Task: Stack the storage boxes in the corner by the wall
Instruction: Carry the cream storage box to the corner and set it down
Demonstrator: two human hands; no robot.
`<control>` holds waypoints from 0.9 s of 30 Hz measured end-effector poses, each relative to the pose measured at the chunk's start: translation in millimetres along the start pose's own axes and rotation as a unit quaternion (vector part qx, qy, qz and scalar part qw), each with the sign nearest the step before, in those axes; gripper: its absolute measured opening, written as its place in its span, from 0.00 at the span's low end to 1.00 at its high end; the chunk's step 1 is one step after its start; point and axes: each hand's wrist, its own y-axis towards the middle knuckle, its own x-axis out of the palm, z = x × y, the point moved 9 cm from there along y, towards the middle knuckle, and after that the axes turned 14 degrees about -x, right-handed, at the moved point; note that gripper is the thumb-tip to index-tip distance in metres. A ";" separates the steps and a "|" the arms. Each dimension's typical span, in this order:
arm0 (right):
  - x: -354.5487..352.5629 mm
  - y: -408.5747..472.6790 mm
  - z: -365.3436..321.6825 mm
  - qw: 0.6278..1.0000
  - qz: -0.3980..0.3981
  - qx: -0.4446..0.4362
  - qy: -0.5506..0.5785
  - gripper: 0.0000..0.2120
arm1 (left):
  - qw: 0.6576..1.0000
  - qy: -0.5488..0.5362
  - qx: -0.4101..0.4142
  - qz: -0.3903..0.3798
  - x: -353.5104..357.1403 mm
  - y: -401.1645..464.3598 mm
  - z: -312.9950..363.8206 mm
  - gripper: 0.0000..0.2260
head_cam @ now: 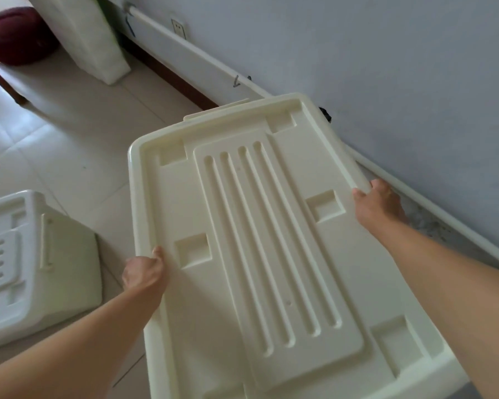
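The large cream plastic storage box, its ribbed lid with four long grooves and square recesses facing up at you, fills the middle of your view, and you have it between your two hands. Your left hand grips the box's left long edge about halfway along, thumb lying on top of the lid rim and the fingers curled under out of sight. Your right hand grasps the opposite long edge, a little farther from you than the left, thumb on the rim and fingers wrapped over the side. The box runs away from you at a slant, its far end with the latch tab pointing toward the pale blue-grey wall; its right edge lies near the white pipe that runs along the foot of that wall. Whether the box rests on the floor or is lifted you cannot tell. To the left of the box, well apart from it on the white tiled floor, stands a second, smaller cream plastic storage box with the same kind of grooved lid. Beyond the big box, far to its upper left, a white fabric-covered shape stands against the wall, with a dark red round seat beside it.
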 end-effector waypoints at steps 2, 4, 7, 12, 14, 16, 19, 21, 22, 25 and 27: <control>5.6 8.6 6.4 1.000 -0.001 -0.004 -0.008 0.22 | 1.000 -0.010 -0.012 0.003 12.2 -1.4 -6.6 0.28; 12.8 16.7 9.8 1.000 -0.003 -0.013 -0.006 0.22 | 1.000 -0.018 -0.024 0.005 22.3 -3.1 -15.2 0.28; 23.7 28.6 15.3 1.000 -0.007 -0.018 0.001 0.21 | 0.998 -0.040 -0.054 0.002 39.9 -5.0 -27.4 0.27; 41.3 36.1 24.9 0.999 -0.019 -0.034 0.001 0.21 | 0.995 -0.055 -0.080 0.003 62.3 -5.7 -45.2 0.27; 46.3 38.2 32.1 0.999 -0.023 -0.036 0.002 0.21 | 0.995 -0.059 -0.082 0.003 69.9 -8.3 -48.5 0.28; 50.3 40.5 38.3 0.999 -0.023 -0.038 -0.001 0.21 | 0.994 -0.062 -0.086 0.001 76.6 -9.9 -50.8 0.28; 53.6 42.0 46.6 0.999 -0.019 -0.038 -0.001 0.19 | 0.993 -0.071 -0.090 0.003 84.9 -13.0 -53.0 0.28; 57.8 44.6 51.9 0.999 -0.016 -0.038 0.003 0.18 | 0.993 -0.078 -0.094 0.000 90.8 -13.6 -54.5 0.28; 60.5 46.1 57.8 0.999 -0.017 -0.036 0.003 0.18 | 0.992 -0.077 -0.097 -0.002 97.5 -14.6 -57.4 0.28; 65.2 49.3 61.1 0.999 -0.020 -0.036 0.009 0.18 | 0.991 -0.083 -0.106 -0.002 104.4 -15.3 -61.4 0.29; 67.8 52.6 64.8 0.999 -0.015 -0.038 0.010 0.18 | 0.991 -0.082 -0.105 0.002 110.3 -16.1 -62.9 0.29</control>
